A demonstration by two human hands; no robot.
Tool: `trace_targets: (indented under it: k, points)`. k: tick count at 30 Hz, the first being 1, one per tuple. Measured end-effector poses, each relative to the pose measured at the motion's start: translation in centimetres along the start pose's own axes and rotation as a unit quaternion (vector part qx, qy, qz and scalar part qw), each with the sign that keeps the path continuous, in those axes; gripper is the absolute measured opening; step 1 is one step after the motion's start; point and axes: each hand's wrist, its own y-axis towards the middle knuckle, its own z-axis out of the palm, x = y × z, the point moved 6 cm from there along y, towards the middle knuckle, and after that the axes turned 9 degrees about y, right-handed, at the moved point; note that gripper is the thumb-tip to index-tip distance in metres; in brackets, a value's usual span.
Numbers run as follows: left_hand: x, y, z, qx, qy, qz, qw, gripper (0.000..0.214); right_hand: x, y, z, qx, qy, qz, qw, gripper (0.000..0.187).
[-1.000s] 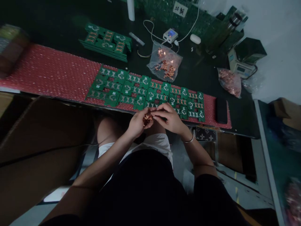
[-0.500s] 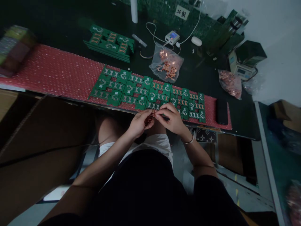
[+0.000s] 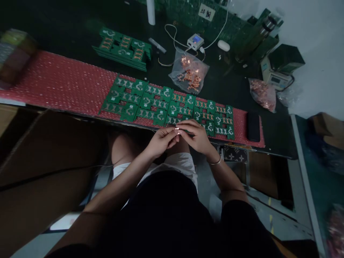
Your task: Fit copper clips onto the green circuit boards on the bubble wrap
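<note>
My left hand [image 3: 162,141] and my right hand [image 3: 196,136] meet at the table's front edge, above my lap. Between their fingertips a small bright copper piece [image 3: 177,128] catches the light, pinched from both sides. The left fingers are curled, and the inside of that palm is hidden. Just beyond my hands, a row of green circuit boards [image 3: 180,106] lies on red bubble wrap [image 3: 72,84]. Boards on the right bear copper pieces in some spots; those at the left show only silvery pads. A clear bag of copper pieces [image 3: 189,71] lies open behind the row.
Stacked green boards [image 3: 122,50] stand at the back left, near a grey strip [image 3: 157,45]. A small white device [image 3: 195,41] with cables is behind the bag. At the right are a black phone [image 3: 253,127] and another copper-filled bag [image 3: 262,94].
The left fingers have closed over the cluster of copper pieces that showed in that hand. A bright copper piece now shows between the fingertips. The view has shifted slightly.
</note>
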Motion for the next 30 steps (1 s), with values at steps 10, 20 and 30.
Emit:
trace_targets:
  k: [10,20,30]
  points:
    - [0.4,0.2,0.3,-0.067,-0.036,0.002,0.997,0.033,0.0,-0.5,0.1,-0.160,-0.009,0.029,0.987,0.008]
    - [0.3,0.3,-0.4,-0.043,-0.061,-0.012,0.997,0.030,-0.1,-0.5,0.5,-0.087,-0.073,0.009,0.993,0.010]
    - [0.2,0.7,-1.1,-0.063,-0.050,-0.027,0.996,0.025,-2.1,1.0,-0.7,0.018,-0.113,-0.097,0.989,0.019]
